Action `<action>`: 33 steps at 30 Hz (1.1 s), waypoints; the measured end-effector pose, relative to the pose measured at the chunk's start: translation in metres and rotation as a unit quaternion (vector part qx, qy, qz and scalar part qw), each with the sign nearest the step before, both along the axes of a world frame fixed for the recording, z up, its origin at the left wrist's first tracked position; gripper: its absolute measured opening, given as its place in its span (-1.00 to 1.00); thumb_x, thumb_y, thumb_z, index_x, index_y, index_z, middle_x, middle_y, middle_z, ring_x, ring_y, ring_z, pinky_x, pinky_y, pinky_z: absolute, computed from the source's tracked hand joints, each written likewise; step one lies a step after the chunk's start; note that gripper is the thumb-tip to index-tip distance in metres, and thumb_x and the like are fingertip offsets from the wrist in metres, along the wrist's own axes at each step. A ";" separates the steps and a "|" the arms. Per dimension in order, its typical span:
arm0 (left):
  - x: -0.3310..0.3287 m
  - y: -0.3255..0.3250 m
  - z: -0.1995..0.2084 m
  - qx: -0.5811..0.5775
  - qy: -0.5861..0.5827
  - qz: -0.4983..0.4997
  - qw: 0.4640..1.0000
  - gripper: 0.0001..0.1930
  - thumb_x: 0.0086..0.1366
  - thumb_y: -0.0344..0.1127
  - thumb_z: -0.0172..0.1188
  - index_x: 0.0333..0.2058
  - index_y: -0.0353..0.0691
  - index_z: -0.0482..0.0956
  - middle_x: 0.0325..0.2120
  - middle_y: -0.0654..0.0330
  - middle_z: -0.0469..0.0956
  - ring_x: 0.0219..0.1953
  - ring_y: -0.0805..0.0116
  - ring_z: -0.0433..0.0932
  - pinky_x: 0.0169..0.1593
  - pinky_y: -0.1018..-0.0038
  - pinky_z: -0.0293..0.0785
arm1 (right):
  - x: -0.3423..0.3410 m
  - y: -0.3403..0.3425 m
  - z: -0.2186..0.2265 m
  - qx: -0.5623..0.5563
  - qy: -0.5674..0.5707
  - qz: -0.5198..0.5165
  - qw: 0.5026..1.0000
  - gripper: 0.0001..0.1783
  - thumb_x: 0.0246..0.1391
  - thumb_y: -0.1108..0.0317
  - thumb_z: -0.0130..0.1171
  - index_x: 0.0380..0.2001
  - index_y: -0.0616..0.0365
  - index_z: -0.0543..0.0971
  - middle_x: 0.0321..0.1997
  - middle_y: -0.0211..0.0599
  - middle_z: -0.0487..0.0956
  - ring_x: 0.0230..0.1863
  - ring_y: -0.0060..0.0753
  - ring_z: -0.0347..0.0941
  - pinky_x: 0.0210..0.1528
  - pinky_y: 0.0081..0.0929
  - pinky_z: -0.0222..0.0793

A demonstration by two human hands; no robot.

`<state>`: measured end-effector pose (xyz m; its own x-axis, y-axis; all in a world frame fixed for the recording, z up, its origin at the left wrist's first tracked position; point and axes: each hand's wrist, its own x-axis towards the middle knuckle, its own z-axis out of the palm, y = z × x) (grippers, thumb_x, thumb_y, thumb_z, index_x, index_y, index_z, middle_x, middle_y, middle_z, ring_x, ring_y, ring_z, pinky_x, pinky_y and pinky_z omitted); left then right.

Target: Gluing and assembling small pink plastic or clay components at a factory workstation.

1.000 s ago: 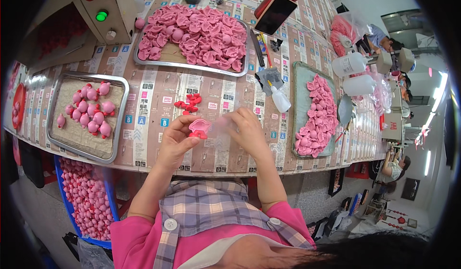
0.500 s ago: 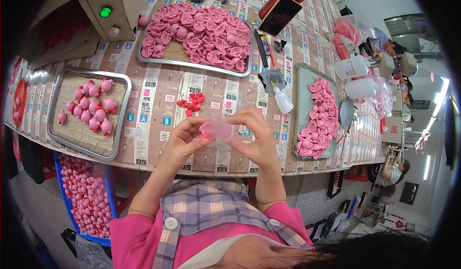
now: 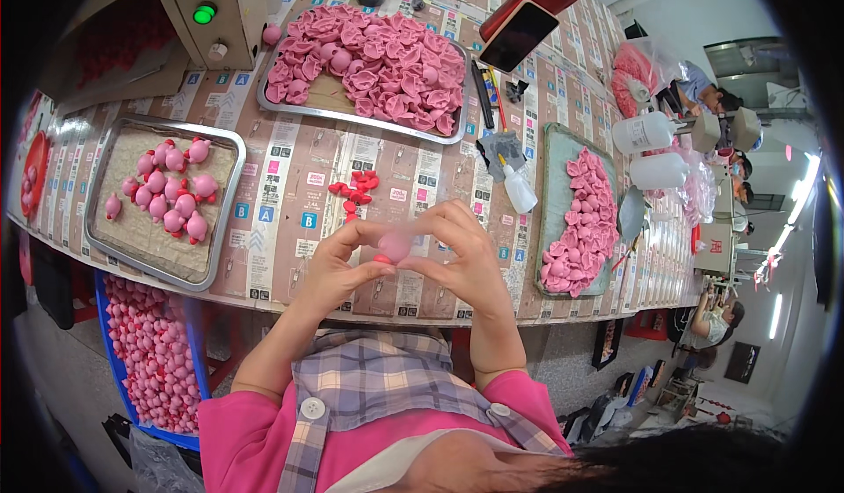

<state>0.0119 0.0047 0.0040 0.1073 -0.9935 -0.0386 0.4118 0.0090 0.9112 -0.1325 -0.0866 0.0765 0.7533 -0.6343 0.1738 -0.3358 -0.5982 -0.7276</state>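
Above the table's front part, my left hand [image 3: 338, 262] and my right hand [image 3: 462, 251] meet fingertip to fingertip. Between them is a small round pink figure piece [image 3: 396, 245], smeared by motion, with a red part [image 3: 382, 258] at its lower side. Thumbs and forefingers of both hands pinch it. Just beyond my left hand lies a small pile of red pieces [image 3: 359, 189]. A metal tray [image 3: 230, 220] at the left carries several pink balls with red parts [image 3: 171, 196].
A large tray [image 3: 387, 130] of pink shells stands at the back beside a machine [image 3: 237, 18]. To the right are a glue bottle [image 3: 519, 189], a phone [image 3: 520, 36] on a red stand, and a green tray [image 3: 549, 185]. A blue crate [image 3: 200, 361] stands below left.
The pink piece and the red part, slightly apart before, are now together. My right hand has come closer to my left. The whole view has shifted slightly.
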 end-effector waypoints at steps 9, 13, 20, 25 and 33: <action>0.001 0.000 -0.001 -0.002 -0.090 -0.001 0.996 -0.57 -0.17 -0.43 0.28 -0.23 -0.30 0.41 -0.34 0.22 0.42 -0.22 0.45 0.37 -0.10 0.54 0.25 | -0.003 0.004 -0.003 -0.014 -0.028 -0.024 0.999 -0.68 -0.48 0.38 0.29 -0.49 0.17 0.51 -0.49 -0.32 0.42 -0.39 -0.34 0.31 -0.34 -0.49 0.19; 0.003 -0.001 0.003 -0.038 -0.162 0.014 0.986 -0.55 -0.14 -0.45 0.25 -0.18 -0.29 0.40 -0.30 0.17 0.44 -0.22 0.44 0.38 -0.09 0.54 0.24 | -0.004 0.010 -0.009 -0.062 -0.015 -0.046 0.997 -0.70 -0.38 0.34 0.25 -0.43 0.09 0.50 -0.45 -0.35 0.39 -0.36 -0.31 0.27 -0.31 -0.45 0.16; -0.006 -0.002 0.000 -0.012 0.009 0.037 0.999 -0.67 -0.03 -0.42 0.17 -0.22 -0.27 0.44 -0.31 0.19 0.44 -0.25 0.40 0.41 -0.11 0.51 0.26 | 0.004 0.024 -0.025 -0.148 -0.092 -0.101 0.979 -0.68 -0.36 0.39 0.24 -0.39 0.09 0.48 -0.42 -0.31 0.37 -0.36 -0.29 0.27 -0.31 -0.47 0.17; -0.006 -0.004 -0.012 -0.057 0.182 0.037 0.981 -0.57 -0.07 -0.39 0.21 -0.15 -0.25 0.38 -0.23 0.15 0.41 -0.16 0.37 0.39 -0.08 0.46 0.31 | 0.011 0.037 -0.046 0.191 -0.248 -0.147 0.938 -0.70 -0.28 0.44 0.21 -0.35 0.17 0.46 -0.37 -0.34 0.37 -0.28 -0.41 0.29 -0.21 -0.53 0.19; -0.005 -0.002 -0.013 -0.035 0.253 0.032 0.966 -0.67 -0.09 -0.37 0.24 -0.28 -0.20 0.40 -0.25 0.15 0.40 -0.18 0.36 0.39 -0.08 0.47 0.33 | 0.012 0.041 -0.048 0.423 -0.362 -0.119 0.822 -0.79 -0.20 0.55 0.14 -0.37 0.20 0.46 -0.28 -0.34 0.34 -0.20 -0.51 0.28 -0.10 -0.60 0.16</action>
